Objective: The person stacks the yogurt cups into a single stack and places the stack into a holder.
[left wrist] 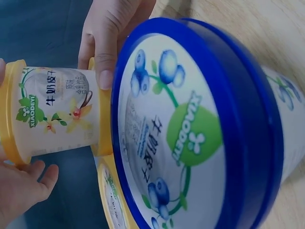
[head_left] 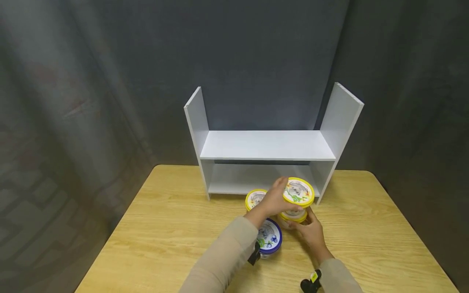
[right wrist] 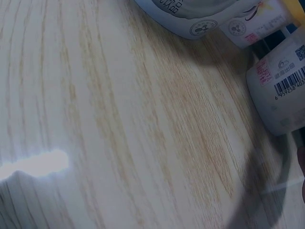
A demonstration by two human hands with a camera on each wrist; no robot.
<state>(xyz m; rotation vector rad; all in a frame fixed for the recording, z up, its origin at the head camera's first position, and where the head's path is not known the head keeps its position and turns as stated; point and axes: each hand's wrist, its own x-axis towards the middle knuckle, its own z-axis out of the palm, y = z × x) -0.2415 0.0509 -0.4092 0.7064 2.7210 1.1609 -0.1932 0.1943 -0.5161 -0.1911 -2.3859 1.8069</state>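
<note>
My left hand [head_left: 272,199] grips the yellow rim of an upper tub [head_left: 298,190], fingers and thumb on opposite sides. Directly below is a second yellow-lidded tub [head_left: 294,215], which my right hand [head_left: 311,232] holds from the right. In the left wrist view the upper tub [left wrist: 59,109] has its base against the lower lid, and the right thumb lies at that lid. The right wrist view shows the lower tub's barcoded side [right wrist: 281,81] and only a sliver of the hand. Whether the lower tub touches the table cannot be told.
A blue-lidded tub [head_left: 269,236] stands nearer me, beneath the left forearm. Another yellow-lidded tub [head_left: 255,198] is left of the pair, partly covered by the left hand. Behind them stands a white two-level shelf [head_left: 267,145] on the wooden table [head_left: 165,228].
</note>
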